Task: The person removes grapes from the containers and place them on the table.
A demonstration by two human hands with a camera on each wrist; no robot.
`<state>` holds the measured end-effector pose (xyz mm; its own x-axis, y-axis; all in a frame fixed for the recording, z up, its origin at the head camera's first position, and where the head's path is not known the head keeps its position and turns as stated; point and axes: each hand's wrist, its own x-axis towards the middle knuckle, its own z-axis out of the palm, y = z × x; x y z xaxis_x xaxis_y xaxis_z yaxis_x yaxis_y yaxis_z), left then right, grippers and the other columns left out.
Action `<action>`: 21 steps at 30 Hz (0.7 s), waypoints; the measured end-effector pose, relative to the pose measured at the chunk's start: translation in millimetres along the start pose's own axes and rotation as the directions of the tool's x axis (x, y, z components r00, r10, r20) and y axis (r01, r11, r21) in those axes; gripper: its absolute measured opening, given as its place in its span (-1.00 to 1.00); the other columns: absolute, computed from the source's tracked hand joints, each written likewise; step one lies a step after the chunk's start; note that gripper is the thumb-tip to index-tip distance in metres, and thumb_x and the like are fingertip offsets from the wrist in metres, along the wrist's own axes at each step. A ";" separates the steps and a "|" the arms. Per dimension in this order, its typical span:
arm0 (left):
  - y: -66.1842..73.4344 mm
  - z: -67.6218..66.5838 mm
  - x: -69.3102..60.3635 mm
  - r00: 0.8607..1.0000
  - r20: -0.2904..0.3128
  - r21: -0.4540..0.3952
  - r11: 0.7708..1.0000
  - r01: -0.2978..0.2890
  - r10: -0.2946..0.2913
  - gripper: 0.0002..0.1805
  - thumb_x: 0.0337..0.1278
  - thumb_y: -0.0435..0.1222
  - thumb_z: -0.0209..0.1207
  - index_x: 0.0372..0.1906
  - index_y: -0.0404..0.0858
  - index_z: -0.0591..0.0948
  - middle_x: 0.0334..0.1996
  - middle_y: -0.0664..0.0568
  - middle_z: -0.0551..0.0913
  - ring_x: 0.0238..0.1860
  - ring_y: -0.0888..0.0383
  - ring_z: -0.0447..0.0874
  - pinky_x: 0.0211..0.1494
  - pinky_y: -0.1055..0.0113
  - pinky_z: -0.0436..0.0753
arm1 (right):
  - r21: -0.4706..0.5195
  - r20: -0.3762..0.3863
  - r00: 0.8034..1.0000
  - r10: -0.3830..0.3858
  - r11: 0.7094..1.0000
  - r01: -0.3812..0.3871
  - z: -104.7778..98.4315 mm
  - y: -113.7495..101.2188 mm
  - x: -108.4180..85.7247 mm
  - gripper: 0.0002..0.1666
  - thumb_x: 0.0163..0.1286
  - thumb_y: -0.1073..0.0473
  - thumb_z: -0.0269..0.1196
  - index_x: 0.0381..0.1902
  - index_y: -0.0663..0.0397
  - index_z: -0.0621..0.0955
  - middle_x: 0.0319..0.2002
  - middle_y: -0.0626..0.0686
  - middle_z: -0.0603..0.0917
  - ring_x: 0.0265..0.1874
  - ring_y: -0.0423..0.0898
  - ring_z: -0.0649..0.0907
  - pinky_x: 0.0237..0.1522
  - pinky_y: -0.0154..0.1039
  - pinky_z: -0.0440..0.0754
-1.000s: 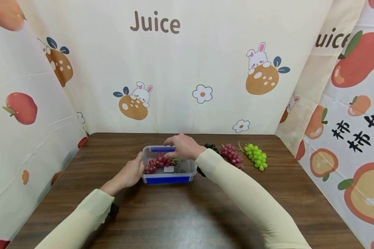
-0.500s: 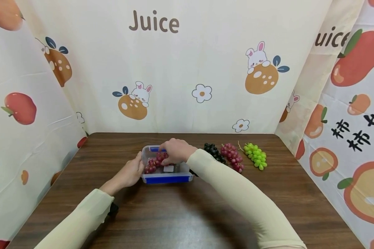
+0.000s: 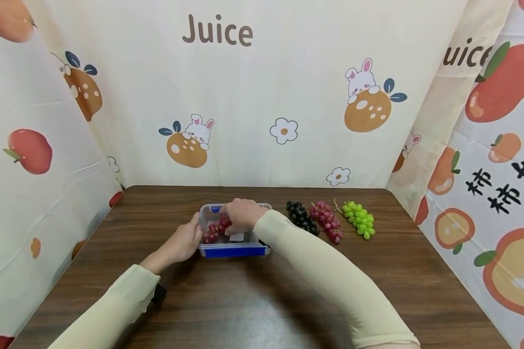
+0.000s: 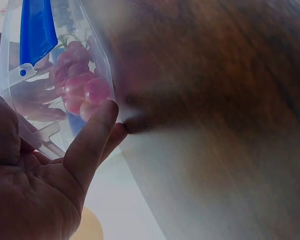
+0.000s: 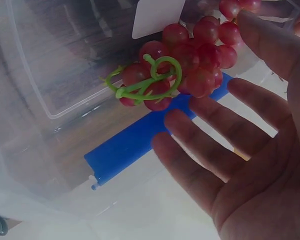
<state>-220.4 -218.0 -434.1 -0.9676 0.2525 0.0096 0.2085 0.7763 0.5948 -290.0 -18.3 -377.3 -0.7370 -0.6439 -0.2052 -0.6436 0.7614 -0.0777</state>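
A clear plastic container with blue side clips stands on the table with a bunch of red grapes inside. My left hand rests against its left end, fingers extended along the outer wall. Over the container, my right hand reaches down to the grapes. In the right wrist view its fingers are spread and fairly straight beside the bunch, with the thumb on the other side. The fingertips lie close to the grapes; firm contact cannot be made out. The curled green stem shows at the bunch's near end.
Right of the container lie a bunch of black grapes, another bunch of red grapes and a bunch of green grapes. The brown wooden table is backed by a printed cloth.
My right hand has moved left and lower into the container, toward the red grapes. The black grapes have come fully into sight behind the sleeve. My left hand has stayed put.
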 end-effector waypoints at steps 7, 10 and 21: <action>1.3 -0.8 -0.1 1.000 0.015 -0.017 1.000 0.016 -0.016 -0.33 0.62 -0.31 -0.28 0.57 -0.60 -0.15 0.20 -0.53 0.51 -0.41 0.05 0.53 -0.28 0.19 0.57 | -0.015 0.065 0.998 -0.009 1.000 0.010 -0.8 -4.3 1.0 -0.21 0.27 -0.10 0.49 0.43 -0.14 0.53 0.07 -0.03 0.72 -0.08 -0.16 0.66 0.18 -0.13 0.65; 2.0 -1.2 -0.3 1.000 0.019 -0.023 1.000 0.017 -0.017 -0.33 0.62 -0.31 -0.28 0.57 -0.60 -0.16 0.16 -0.51 0.54 -0.36 0.05 0.57 -0.27 0.19 0.58 | -0.048 0.094 0.995 -0.021 0.999 0.026 -1.4 -6.3 3.7 -0.19 0.26 -0.09 0.50 0.44 -0.16 0.52 0.10 -0.02 0.71 -0.04 -0.15 0.65 0.23 -0.16 0.61; 2.1 -1.4 -0.2 1.000 0.022 -0.020 1.000 0.016 -0.016 -0.32 0.62 -0.30 -0.27 0.57 -0.59 -0.17 0.29 -0.55 0.44 -0.21 -0.02 0.61 0.10 0.02 0.55 | -0.106 0.201 0.979 -0.038 0.993 0.060 -1.4 -9.2 10.6 -0.39 0.26 0.00 0.51 0.26 -0.15 0.61 -0.22 -0.10 0.70 -0.25 -0.18 0.65 -0.05 -0.26 0.67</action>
<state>-219.9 -217.2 -431.7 -0.9673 0.2529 -0.0178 0.1897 0.7686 0.6110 -292.1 -32.2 -377.4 -0.6554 -0.6442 -0.3943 -0.7051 0.7090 0.0136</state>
